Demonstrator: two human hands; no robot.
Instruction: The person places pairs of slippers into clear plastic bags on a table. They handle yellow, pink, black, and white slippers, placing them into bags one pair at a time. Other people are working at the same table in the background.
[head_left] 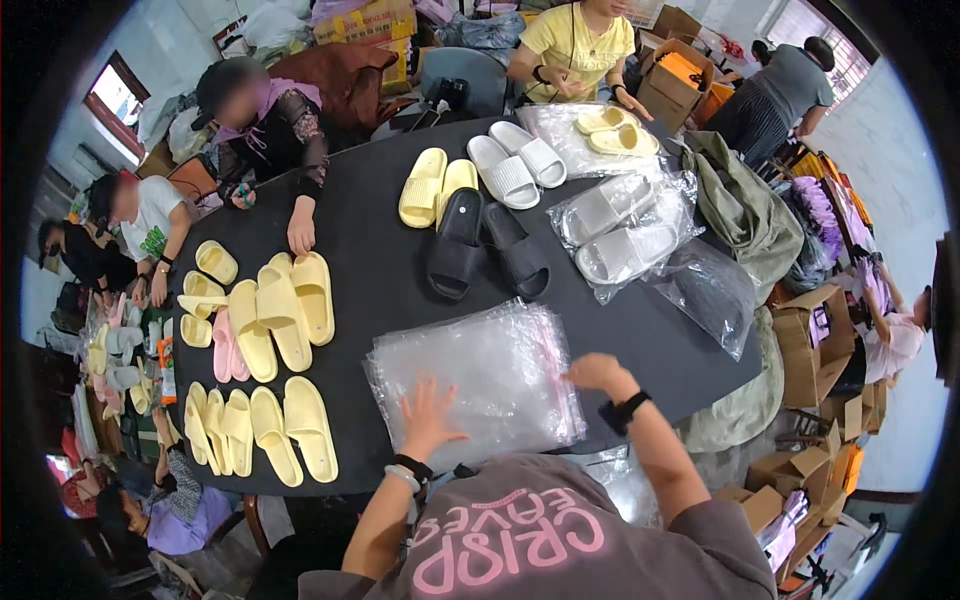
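A stack of clear plastic bags [480, 350] with a pinkish edge lies flat on the black table before me. My left hand [428, 415] rests on its near left part with the fingers spread. At the right edge of the stack, my right hand [600, 373] is closed, its fingertips pinching the bags' edge. Beyond the stack stand black slides [460, 245], yellow slides [424, 188] and silver-grey slides [505, 172]. Another grey pair [628, 252] sits inside clear bags, right of the black slides.
Several yellow slides [284, 312] and a pink pair [228, 345] cover the table's left side. A person's hand [302, 225] reaches over them. A person in yellow [575, 60] stands across the table. Green cloth [740, 200] and open cardboard boxes [815, 340] are at the right.
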